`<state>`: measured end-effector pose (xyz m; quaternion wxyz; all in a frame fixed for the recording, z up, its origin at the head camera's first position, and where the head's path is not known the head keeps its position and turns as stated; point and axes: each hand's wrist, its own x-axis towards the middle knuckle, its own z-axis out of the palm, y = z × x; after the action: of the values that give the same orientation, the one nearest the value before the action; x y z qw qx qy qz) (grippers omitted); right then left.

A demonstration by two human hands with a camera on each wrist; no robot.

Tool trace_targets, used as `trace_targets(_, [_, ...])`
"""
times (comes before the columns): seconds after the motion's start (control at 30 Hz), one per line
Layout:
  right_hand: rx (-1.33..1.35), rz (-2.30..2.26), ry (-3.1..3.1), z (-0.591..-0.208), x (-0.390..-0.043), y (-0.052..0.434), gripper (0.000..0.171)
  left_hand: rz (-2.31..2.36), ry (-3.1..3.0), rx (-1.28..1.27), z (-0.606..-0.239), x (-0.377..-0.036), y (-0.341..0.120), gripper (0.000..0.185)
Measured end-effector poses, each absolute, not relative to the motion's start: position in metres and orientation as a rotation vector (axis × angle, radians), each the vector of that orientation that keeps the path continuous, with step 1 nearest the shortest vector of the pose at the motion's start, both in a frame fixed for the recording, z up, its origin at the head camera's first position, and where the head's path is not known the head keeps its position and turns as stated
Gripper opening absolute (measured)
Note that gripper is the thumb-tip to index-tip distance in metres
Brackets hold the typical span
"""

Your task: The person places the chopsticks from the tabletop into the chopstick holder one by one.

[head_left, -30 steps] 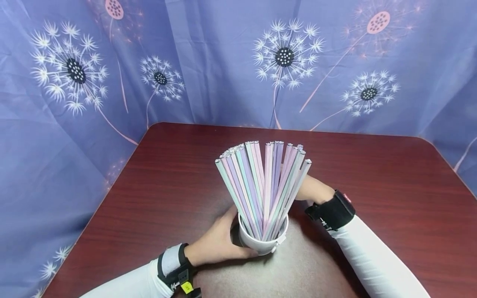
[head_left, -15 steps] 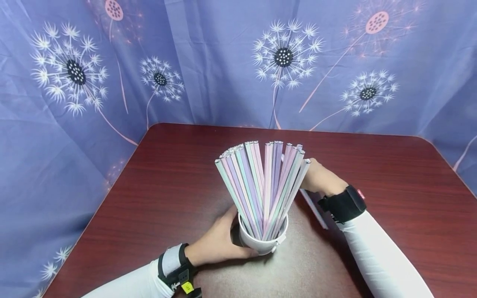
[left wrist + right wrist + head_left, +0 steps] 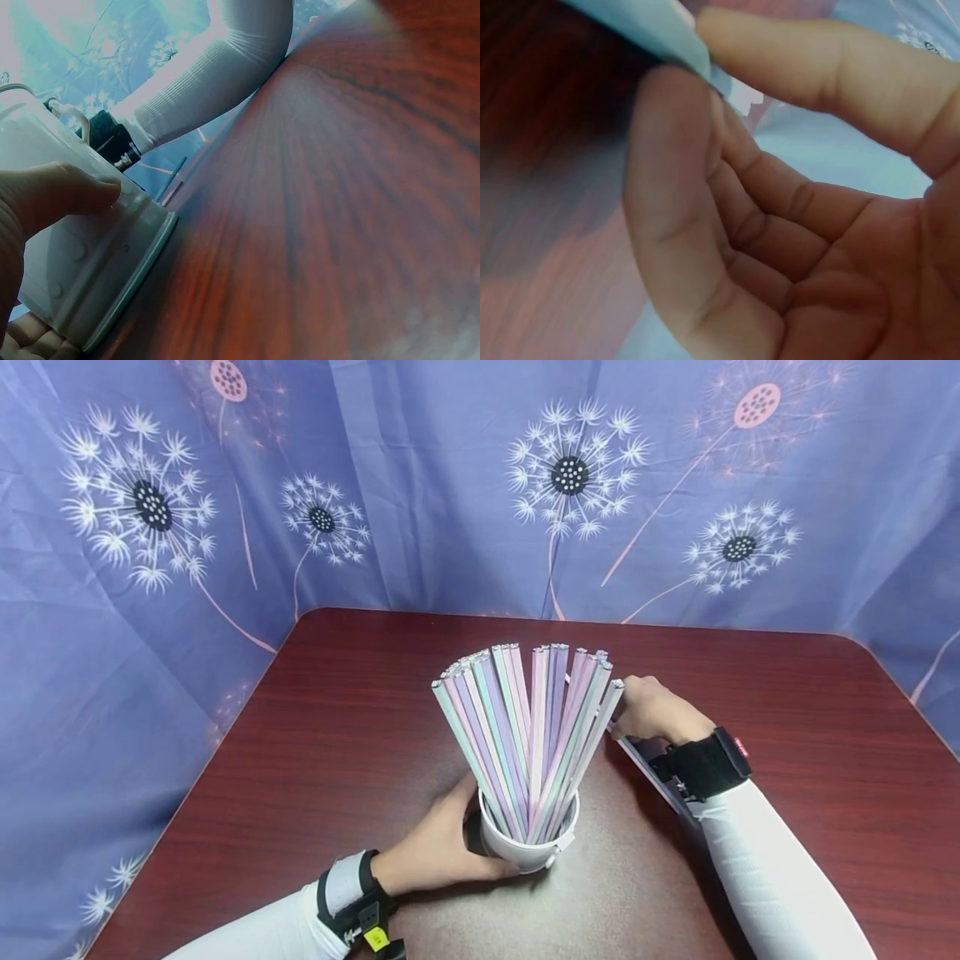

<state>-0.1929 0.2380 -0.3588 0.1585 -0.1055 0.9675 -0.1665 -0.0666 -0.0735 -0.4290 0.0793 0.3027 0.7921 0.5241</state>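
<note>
A white bucket-like cup [image 3: 517,857] stands on the table, full of long pastel sticks [image 3: 491,735] in mint, pink, lilac and white, fanned out with shiny ends up. My left hand [image 3: 442,847] grips the cup around its side; in the left wrist view the thumb [image 3: 67,196] lies across its wall, with fingertips near the base. Right of the bundle, my right hand [image 3: 654,710] pinches a long pale stick [image 3: 660,785] that slants down toward the forearm. In the right wrist view, thumb and index finger meet at the pale stick [image 3: 649,30]; the other fingers are curled.
The dark red wooden table [image 3: 315,735] spreads around the cup. A blue curtain [image 3: 450,485] with dandelion prints hangs along its back and left edges. A curved handle [image 3: 73,120] stands out from the cup in the left wrist view.
My right hand has moved right, out from behind the bundle, and the pale stick has come into sight with it. My left hand and the cup have stayed in place.
</note>
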Motion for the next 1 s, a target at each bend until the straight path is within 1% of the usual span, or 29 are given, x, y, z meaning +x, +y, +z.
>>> trace_targets(0.13, [-0.32,-0.468,2.802,-0.356,-0.192,0.24,0.021,1.573,2.358,0.909,-0.429,-0.067,-0.073,0.109])
trace_targets(0.27, [-0.36,-0.502,2.874,-0.349,-0.19,0.241,0.023,1.574,2.358,0.916,-0.43,-0.067,-0.073,0.109])
trace_targets(0.47, [-0.438,-0.596,2.9,-0.332,-0.184,0.238,0.02,1.578,2.36,0.909,-0.43,-0.067,-0.074,0.108])
trace_targets(0.63, [-0.413,-0.699,2.914,-0.315,-0.175,0.238,0.02,1.576,2.375,0.923,-0.43,-0.067,-0.074,0.107])
trace_targets(0.87, [-0.368,-0.958,2.936,-0.29,-0.158,0.24,0.013,1.569,2.379,0.909,-0.428,-0.067,-0.074,0.108])
trace_targets(1.0, [-0.361,-1.214,2.873,-0.273,-0.142,0.242,0.013,1.572,2.378,0.908,-0.428,-0.067,-0.073,0.108])
